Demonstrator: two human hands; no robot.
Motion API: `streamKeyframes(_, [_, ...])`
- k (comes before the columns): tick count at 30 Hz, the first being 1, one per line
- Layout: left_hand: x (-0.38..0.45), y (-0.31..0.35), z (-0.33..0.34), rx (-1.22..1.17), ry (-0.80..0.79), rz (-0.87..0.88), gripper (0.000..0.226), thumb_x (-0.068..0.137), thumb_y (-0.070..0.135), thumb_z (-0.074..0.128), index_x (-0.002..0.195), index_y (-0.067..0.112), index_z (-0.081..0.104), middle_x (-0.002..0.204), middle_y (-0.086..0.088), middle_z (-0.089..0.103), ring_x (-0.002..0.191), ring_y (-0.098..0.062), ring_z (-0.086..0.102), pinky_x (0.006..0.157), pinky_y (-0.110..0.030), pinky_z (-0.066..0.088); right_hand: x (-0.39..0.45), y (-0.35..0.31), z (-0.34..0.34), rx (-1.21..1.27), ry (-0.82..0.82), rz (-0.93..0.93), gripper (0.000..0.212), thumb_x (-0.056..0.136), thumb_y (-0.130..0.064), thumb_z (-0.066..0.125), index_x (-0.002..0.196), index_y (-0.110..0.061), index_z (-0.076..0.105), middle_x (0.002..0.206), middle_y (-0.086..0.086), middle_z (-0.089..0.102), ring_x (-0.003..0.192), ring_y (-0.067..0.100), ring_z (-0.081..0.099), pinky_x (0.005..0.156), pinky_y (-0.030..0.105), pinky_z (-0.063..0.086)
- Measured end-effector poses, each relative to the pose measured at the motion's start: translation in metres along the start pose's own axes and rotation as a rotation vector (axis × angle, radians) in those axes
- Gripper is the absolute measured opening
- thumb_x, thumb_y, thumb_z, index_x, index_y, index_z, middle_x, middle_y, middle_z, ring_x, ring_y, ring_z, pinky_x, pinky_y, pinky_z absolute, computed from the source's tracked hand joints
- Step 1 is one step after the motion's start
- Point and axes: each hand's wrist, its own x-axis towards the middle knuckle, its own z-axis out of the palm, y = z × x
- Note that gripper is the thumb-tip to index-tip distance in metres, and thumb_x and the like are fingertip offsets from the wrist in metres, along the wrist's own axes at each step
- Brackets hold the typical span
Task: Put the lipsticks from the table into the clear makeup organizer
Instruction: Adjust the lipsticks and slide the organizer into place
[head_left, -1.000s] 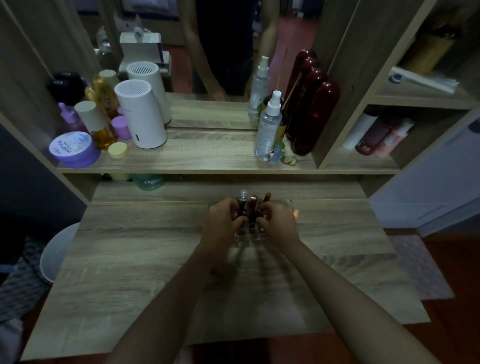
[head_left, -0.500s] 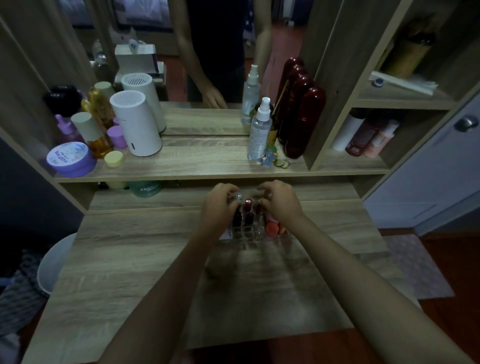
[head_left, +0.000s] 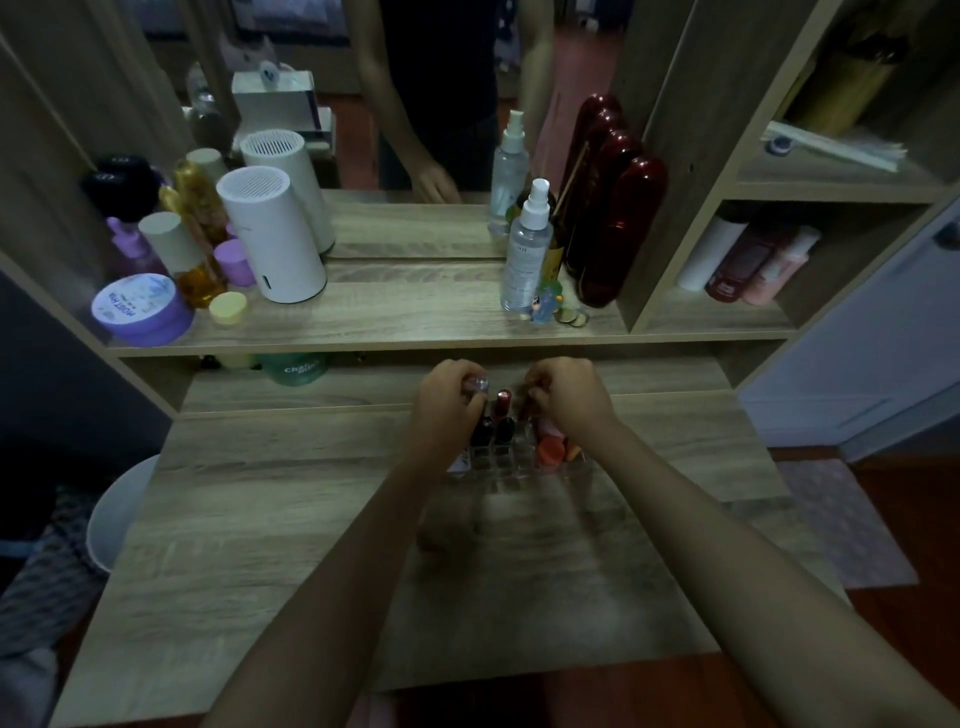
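Both hands are out over the far middle of the wooden table (head_left: 260, 545), close to the step below the shelf. The clear organizer (head_left: 511, 470) sits on the table between and just near of them, its walls hard to make out in the dim light. Several lipsticks (head_left: 503, 415) stand upright in its slots: a dark one at the left, a red-capped one beside it, and orange and pink ones lower down at the right side.

The left hand (head_left: 449, 402) is curled, its fingers pinched around a tube with a silvery cap (head_left: 479, 384) that stands at the far left corner of the organizer; the rest of that tube is hidden behind the hand. The right hand (head_left: 569, 397) is also curled into a loose fist over the far right part of the organizer, fingertips turned toward the left hand. Something thin and dark red seems to sit under its fingertips, but I cannot tell whether it is gripping it or only touching.

On the shelf (head_left: 415, 322) beyond, a white cylinder (head_left: 272, 239) with a grilled top stands at the left among jars and small bottles, with a purple tub (head_left: 137, 309) at the near left edge. A clear spray bottle (head_left: 527, 254) stands right of centre, next to a tall dark red case (head_left: 618, 228). A mirror (head_left: 415, 104) behind the shelf reflects these and the person's arms
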Motion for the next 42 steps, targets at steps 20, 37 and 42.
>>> streamKeyframes(20, [-0.009,0.004,-0.007,-0.06,-0.011,-0.024,0.032,0.08,0.011,0.067,0.111,0.006,0.06,0.101,-0.008,0.061,0.089,-0.013,0.056,0.077,-0.025,0.05,0.0,0.013,-0.003,0.021,0.045,-0.042,0.033,0.081,-0.021,0.071,0.113,-0.011,0.066,0.106,0.013,0.071,0.101,0.029,0.064,0.082,0.034,0.051])
streamKeyframes(37, [-0.053,-0.057,-0.036,-0.458,-0.157,-0.705,0.038,0.095,0.004,0.043,0.133,0.0,0.047,0.131,-0.025,0.055,0.115,-0.038,0.056,0.094,-0.044,0.047,-0.042,0.094,0.018,0.313,-0.179,0.413,0.023,0.088,-0.011,0.061,0.09,0.009,0.073,0.067,0.017,0.063,0.041,0.005,0.052,0.055,0.024,0.044])
streamKeyframes(42, [-0.054,-0.062,-0.027,-0.569,-0.123,-0.769,0.039,0.09,-0.001,0.052,0.128,0.004,0.053,0.12,-0.024,0.063,0.093,-0.028,0.063,0.076,-0.037,0.054,-0.042,0.086,0.024,0.283,-0.179,0.395,0.021,0.088,-0.01,0.061,0.091,0.003,0.077,0.077,0.024,0.073,0.041,0.003,0.053,0.064,0.026,0.05])
